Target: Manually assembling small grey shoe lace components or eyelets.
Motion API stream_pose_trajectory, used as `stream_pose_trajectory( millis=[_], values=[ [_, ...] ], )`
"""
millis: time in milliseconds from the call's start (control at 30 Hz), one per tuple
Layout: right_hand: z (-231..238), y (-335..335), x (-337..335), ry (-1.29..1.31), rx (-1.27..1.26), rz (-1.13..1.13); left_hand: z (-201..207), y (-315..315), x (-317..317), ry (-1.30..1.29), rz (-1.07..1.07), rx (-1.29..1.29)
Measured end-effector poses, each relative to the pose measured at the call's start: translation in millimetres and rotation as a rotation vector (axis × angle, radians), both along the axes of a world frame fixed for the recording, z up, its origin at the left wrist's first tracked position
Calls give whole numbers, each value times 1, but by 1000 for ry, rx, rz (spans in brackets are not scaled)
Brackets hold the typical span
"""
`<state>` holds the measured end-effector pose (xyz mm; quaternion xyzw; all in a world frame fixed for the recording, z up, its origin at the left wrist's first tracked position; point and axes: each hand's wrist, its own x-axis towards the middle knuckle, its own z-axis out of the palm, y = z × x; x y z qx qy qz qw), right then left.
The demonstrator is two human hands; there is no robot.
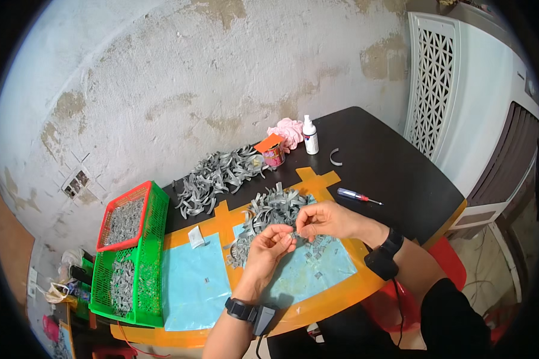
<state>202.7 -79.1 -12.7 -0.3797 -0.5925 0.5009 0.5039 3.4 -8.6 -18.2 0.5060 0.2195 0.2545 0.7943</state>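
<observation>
Pinched between the fingertips of both hands, a small grey metal clip (293,235) is held at the centre of the frame; the left hand (268,244) is closed on it from below and the right hand (324,220) from the right, seemingly so that the piece is steadied on both sides while worked on
- Loose pile of grey clips (270,210): kept just behind the hands on a light blue sheet (194,281), probably for short reach
- Small grey pieces (315,258): scattered on the sheet below the right hand
- Second heap of longer grey strips (217,175): set apart on the black table (389,173), upper centre
- Green basket (156,251), with a red one (111,209) nested at its top: at left edge, holding sorted grey parts
- White bottle (309,135), cylindrical, coloured label: upper centre, upright
- Small red pot with orange lid (272,151): beside the bottle, by a pink cloth (288,131)
- Small white sachet (196,237): on orange tape, left of the pile
- Screwdriver, red and blue handle (354,195): right of centre, lying flat
</observation>
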Motion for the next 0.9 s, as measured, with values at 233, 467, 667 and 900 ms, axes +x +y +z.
stream_pose_trajectory(
  millis=[233, 467, 667, 900],
  values=[
    [2, 1, -3, 17, -89, -6, -4, 0, 2, -52, 10, -29],
    [5, -2, -6, 28, -137, -16, -3, -1, 3, -67, 16, 3],
    [1, 0, -7, 41, -132, -8, -5, 0, 3, -69, -2, 21],
    [-3, 2, -8, 25, -139, -21, -5, 0, 4, -32, 18, 64]
  ],
)
